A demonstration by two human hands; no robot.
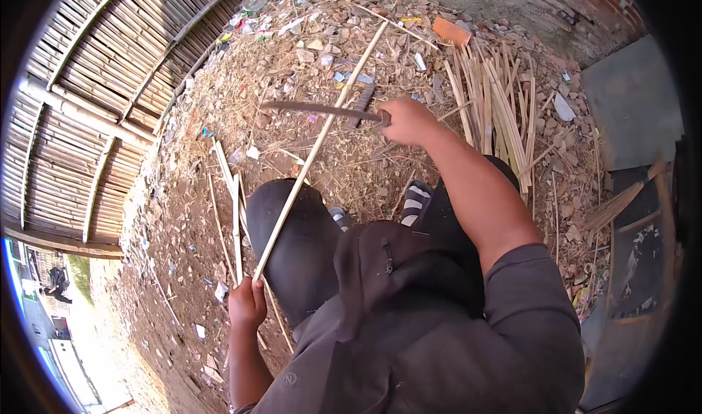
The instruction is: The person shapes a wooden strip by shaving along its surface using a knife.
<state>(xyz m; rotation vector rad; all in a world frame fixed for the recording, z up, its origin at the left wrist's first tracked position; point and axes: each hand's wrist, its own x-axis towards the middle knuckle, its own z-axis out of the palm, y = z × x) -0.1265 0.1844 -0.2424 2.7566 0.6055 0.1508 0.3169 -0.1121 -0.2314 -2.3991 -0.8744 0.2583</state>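
My left hand [247, 304] is closed around the lower end of a long pale bamboo strip [296, 187], which slants up and away past my knee. In my right hand [409, 121] is a long knife [296, 107] with a narrow, rusty brown blade, its handle mostly hidden by my fingers. The blade points left and crosses the strip's upper half in this view. Beneath it on the ground lies a short dark ridged piece [361, 107]. Other split bamboo strips [235, 216] lie beside my left knee.
A pile of bamboo strips [497, 107] lies to the right, near an orange brick piece [451, 31]. Rubble and litter cover the ground. A bamboo fence [102, 99] stands left, a wall [490, 8] behind. Grey sheets [632, 107] and a twig broom [621, 198] are at far right.
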